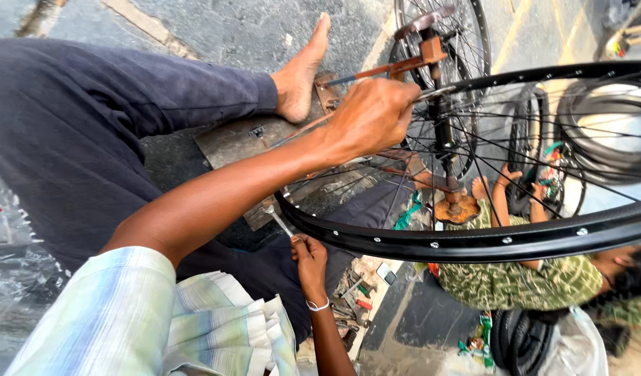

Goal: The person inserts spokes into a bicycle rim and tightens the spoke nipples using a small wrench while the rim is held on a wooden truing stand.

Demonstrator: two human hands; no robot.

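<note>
Wheel rim (473, 244) on the truing stand, partway through spoke work

We had the black rim mounted on a rusty stand (442, 125), its hoop lying nearly flat and stretching from lower left to upper right, the axle standing about upright; the spokes (487, 153) were all laced in, and how many were already tightened we could not tell. Our left hand (373, 115) was closed around the far rim edge by the stand's arm. Our right hand (310, 261) pinched a small metal tool (279, 219) just under the near rim. Another person in a green patterned shirt (515, 278) sat beyond the wheel on the pavement (230, 28).
</note>
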